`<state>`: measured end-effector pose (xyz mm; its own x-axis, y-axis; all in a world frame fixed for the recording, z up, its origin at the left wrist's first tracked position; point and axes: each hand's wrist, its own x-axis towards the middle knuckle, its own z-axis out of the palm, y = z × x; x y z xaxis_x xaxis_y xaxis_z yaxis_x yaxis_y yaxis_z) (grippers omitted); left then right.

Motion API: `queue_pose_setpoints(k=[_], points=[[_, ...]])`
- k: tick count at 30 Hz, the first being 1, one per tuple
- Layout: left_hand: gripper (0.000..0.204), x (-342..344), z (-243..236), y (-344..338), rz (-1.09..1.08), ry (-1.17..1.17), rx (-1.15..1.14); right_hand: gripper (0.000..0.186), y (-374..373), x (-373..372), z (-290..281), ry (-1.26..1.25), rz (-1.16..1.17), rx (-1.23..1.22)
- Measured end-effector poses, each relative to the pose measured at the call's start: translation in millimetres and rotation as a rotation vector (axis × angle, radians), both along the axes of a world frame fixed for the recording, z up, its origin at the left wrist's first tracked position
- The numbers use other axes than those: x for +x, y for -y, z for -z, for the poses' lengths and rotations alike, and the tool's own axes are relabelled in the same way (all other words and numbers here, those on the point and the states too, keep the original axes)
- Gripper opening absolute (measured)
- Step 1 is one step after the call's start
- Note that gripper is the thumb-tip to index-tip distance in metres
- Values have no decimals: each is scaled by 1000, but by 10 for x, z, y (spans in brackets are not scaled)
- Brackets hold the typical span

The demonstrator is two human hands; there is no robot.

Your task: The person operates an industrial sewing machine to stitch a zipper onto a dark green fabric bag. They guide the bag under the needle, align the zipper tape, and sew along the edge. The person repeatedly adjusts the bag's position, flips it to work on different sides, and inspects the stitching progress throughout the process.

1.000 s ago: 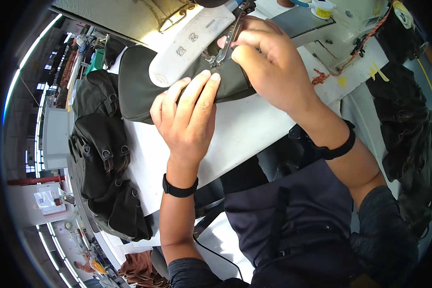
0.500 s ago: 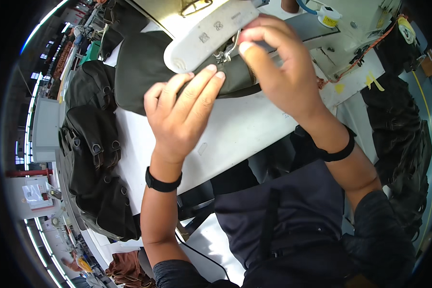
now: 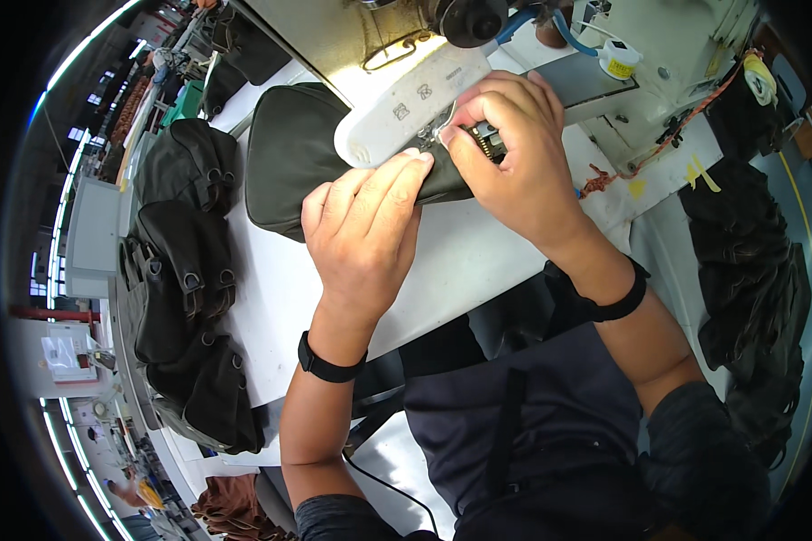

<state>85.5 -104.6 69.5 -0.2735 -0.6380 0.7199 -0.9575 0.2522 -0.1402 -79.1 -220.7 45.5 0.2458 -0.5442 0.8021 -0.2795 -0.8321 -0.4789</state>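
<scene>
A dark olive bag [image 3: 289,167] lies under the pale arm [image 3: 397,113] of a sewing machine. My left hand [image 3: 361,216] rests flat on the bag's near edge, fingers stretched toward the metal presser foot area [image 3: 429,137]. Close beside that metal, my right hand [image 3: 514,149] is closed, thumb and forefinger brought together at a bent metal wire [image 3: 451,117]. Whatever sits between those fingertips is too small to make out. A strip of brass zipper teeth [image 3: 485,142] shows under my right palm.
Several dark bags [image 3: 185,261] with metal rings are heaped along the white table's [image 3: 280,329] left side. A dark round knob [image 3: 467,18] and blue tubing [image 3: 564,32] belong to the machine. Orange cord [image 3: 595,183] hangs at right, near piled dark fabric [image 3: 749,261].
The view has shifted, so the machine and bag appear lower. My right hand has come closer to the presser foot and my left fingers. More of the zipper shows.
</scene>
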Motion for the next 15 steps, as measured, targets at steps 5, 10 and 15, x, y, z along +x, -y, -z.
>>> queue_pose_setpoints(k=[5,10,15], points=[[42,29,45,13,19,9,-43,14,-1,7,-2,-21,-12,19],[36,55,51,13,28,17,-61,12,-6,28,6,12,-13,-4],[34,50,96,72,46,19,-99,10,39,35,36,49,-4,-21]])
